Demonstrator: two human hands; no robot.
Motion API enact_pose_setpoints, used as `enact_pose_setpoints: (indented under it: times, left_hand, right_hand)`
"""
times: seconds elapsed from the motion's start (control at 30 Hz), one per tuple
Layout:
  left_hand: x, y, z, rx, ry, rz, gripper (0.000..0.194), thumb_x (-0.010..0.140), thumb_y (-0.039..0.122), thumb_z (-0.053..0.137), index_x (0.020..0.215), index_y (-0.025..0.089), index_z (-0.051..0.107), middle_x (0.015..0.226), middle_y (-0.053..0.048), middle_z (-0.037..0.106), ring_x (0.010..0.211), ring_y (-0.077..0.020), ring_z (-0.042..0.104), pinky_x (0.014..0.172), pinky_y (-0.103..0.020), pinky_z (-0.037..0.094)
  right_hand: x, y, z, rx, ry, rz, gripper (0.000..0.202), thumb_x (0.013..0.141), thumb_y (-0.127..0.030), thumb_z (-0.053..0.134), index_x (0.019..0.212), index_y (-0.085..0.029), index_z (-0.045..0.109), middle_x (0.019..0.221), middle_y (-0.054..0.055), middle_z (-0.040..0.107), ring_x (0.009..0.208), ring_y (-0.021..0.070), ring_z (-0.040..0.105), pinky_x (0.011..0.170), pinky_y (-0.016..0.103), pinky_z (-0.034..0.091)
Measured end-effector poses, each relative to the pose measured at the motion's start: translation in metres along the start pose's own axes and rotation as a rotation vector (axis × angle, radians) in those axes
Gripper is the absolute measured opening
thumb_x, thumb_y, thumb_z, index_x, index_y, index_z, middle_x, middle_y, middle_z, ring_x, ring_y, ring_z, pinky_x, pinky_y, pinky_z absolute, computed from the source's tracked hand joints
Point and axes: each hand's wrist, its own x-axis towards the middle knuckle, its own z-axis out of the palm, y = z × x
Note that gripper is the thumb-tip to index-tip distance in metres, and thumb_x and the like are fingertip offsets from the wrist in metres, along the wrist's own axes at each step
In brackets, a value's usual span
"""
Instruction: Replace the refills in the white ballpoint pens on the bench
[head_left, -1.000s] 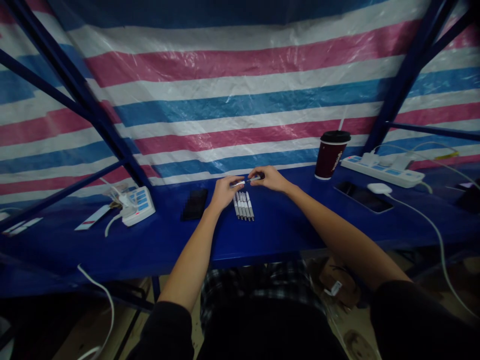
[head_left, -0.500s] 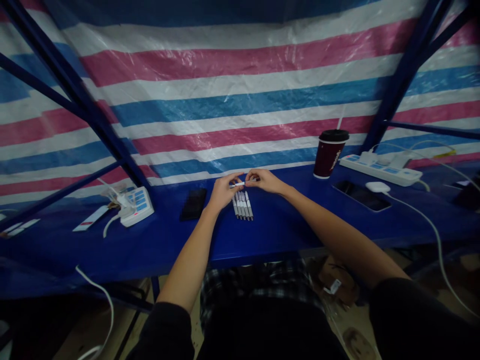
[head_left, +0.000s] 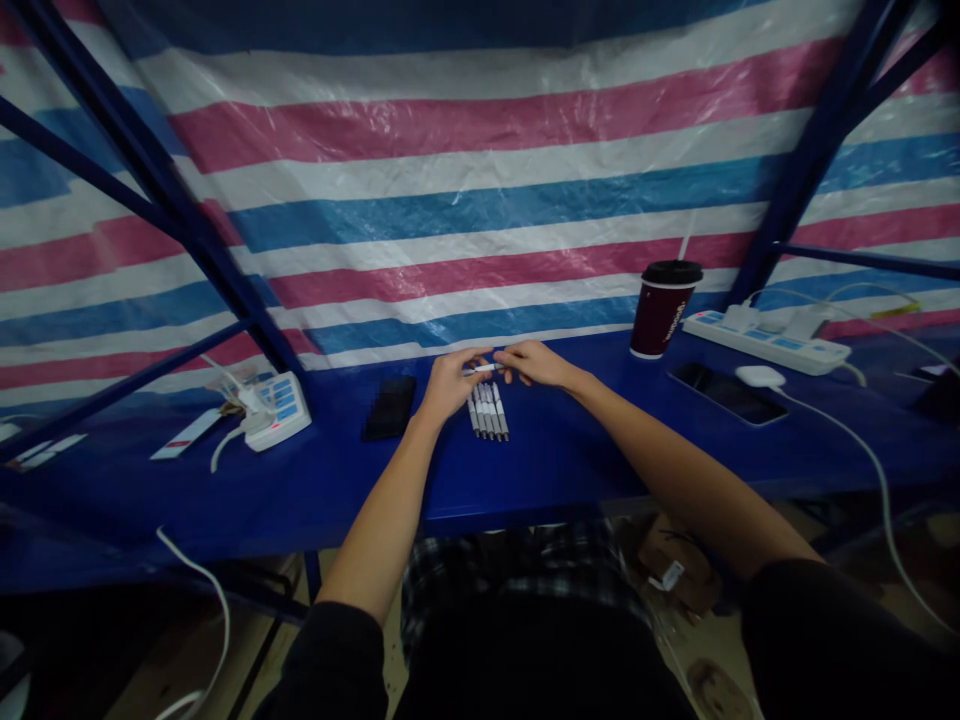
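One striped sheet (head_left: 480, 130) fills the background above your blue tabletop (head_left: 577, 450). At the frame's centre, your left hand (head_left: 448, 384) pinches one white pen (head_left: 484, 368); your right hand (head_left: 535, 362) has its fingers drawn narrow at the pen's right end, though I can't tell whether they grip it. Five pens (head_left: 487, 412) lie side by side just below. Two power strips (head_left: 765, 342) sit left and right, one cup (head_left: 661, 312) right of centre.

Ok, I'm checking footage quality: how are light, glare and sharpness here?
In the head view: dim light, with deep shadow below the table; pale glare on the striped sheet; apparent wide-angle stretch toward the edges; the pen at the left hand soft in detail; a blocky left edge on the black item.
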Motion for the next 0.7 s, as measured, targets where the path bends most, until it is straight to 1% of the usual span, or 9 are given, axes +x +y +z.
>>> enact_pose_setpoints:
  times: [0.1, 0.2, 0.33, 0.37, 0.43, 0.5, 0.57, 0.63, 0.7]
  left_hand:
    - [0.000, 0.001, 0.000, 0.019, 0.013, -0.003, 0.033, 0.081, 0.019, 0.077, 0.114, 0.021, 0.077, 0.099, -0.005, 0.079, 0.091, -0.0215, 0.072, 0.088, -0.035, 0.055]
    - [0.001, 0.003, -0.001, 0.057, 0.003, 0.016, 0.022, 0.080, 0.021, 0.079, 0.103, 0.021, 0.080, 0.099, -0.006, 0.079, 0.091, -0.0226, 0.072, 0.086, -0.035, 0.055]
    - [0.001, 0.003, -0.002, 0.071, -0.010, 0.019, 0.016, 0.081, 0.021, 0.078, 0.097, 0.021, 0.081, 0.096, -0.005, 0.079, 0.089, -0.0222, 0.072, 0.085, -0.034, 0.054]
    - [0.001, 0.003, -0.002, 0.071, -0.015, 0.023, 0.015, 0.082, 0.021, 0.078, 0.096, 0.021, 0.081, 0.095, -0.005, 0.079, 0.088, -0.0220, 0.072, 0.084, -0.034, 0.054]
    - [0.001, 0.002, -0.002, 0.082, -0.029, 0.048, 0.013, 0.084, 0.021, 0.076, 0.096, 0.022, 0.082, 0.094, -0.006, 0.079, 0.087, -0.0220, 0.071, 0.083, -0.035, 0.053]
    - [0.002, 0.002, -0.003, 0.115, -0.055, 0.093, 0.011, 0.085, 0.022, 0.076, 0.094, 0.022, 0.082, 0.091, -0.006, 0.078, 0.088, -0.0229, 0.068, 0.086, -0.038, 0.053]
    - [0.004, 0.003, -0.007, 0.176, -0.052, 0.138, 0.008, 0.086, 0.023, 0.076, 0.091, 0.024, 0.081, 0.090, -0.005, 0.077, 0.098, -0.0253, 0.064, 0.094, -0.043, 0.050]
    - [0.005, 0.004, -0.012, 0.237, 0.031, 0.153, 0.014, 0.086, 0.026, 0.077, 0.099, 0.026, 0.080, 0.103, -0.006, 0.076, 0.116, -0.0279, 0.057, 0.107, -0.048, 0.044]
    - [0.007, 0.004, -0.016, 0.250, 0.176, 0.125, 0.035, 0.085, 0.031, 0.078, 0.120, 0.027, 0.073, 0.129, -0.008, 0.068, 0.131, -0.0294, 0.049, 0.115, -0.051, 0.036]
  right_hand:
    - [0.000, -0.001, 0.000, -0.021, -0.005, -0.013, 0.029, 0.093, -0.044, 0.062, 0.088, -0.016, 0.068, 0.070, 0.002, 0.069, 0.046, 0.0089, 0.052, 0.049, 0.024, 0.039]
    - [-0.001, -0.002, -0.001, -0.034, -0.047, 0.032, 0.039, 0.098, -0.048, 0.053, 0.082, -0.016, 0.067, 0.064, 0.002, 0.066, 0.045, 0.0093, 0.050, 0.050, 0.025, 0.037]
    - [0.000, -0.004, -0.003, -0.062, -0.005, -0.077, 0.028, 0.090, -0.043, 0.065, 0.093, -0.015, 0.070, 0.073, 0.002, 0.069, 0.058, 0.0118, 0.055, 0.058, 0.025, 0.038]
    - [0.000, -0.004, -0.004, -0.082, 0.000, -0.097, 0.027, 0.090, -0.041, 0.066, 0.093, -0.015, 0.070, 0.072, 0.002, 0.068, 0.059, 0.0122, 0.055, 0.059, 0.026, 0.038]
    - [0.000, -0.003, -0.005, -0.085, -0.026, -0.078, 0.027, 0.092, -0.040, 0.063, 0.089, -0.014, 0.071, 0.065, 0.001, 0.064, 0.057, 0.0119, 0.053, 0.058, 0.026, 0.036]
    - [0.001, -0.001, -0.003, -0.015, -0.064, -0.019, 0.026, 0.093, -0.038, 0.061, 0.088, -0.014, 0.070, 0.061, -0.001, 0.061, 0.051, 0.0106, 0.049, 0.053, 0.025, 0.034]
    - [0.002, 0.001, 0.001, 0.124, -0.105, 0.049, 0.024, 0.095, -0.037, 0.060, 0.088, -0.015, 0.065, 0.060, -0.001, 0.062, 0.046, 0.0101, 0.049, 0.049, 0.024, 0.035]
    - [0.003, 0.002, 0.007, 0.311, -0.153, 0.107, 0.023, 0.097, -0.039, 0.058, 0.093, -0.017, 0.059, 0.065, 0.003, 0.068, 0.047, 0.0117, 0.055, 0.048, 0.024, 0.040]
    - [0.003, 0.000, 0.014, 0.488, -0.219, 0.119, 0.025, 0.099, -0.043, 0.057, 0.098, -0.019, 0.054, 0.077, 0.009, 0.075, 0.055, 0.0150, 0.064, 0.052, 0.026, 0.048]
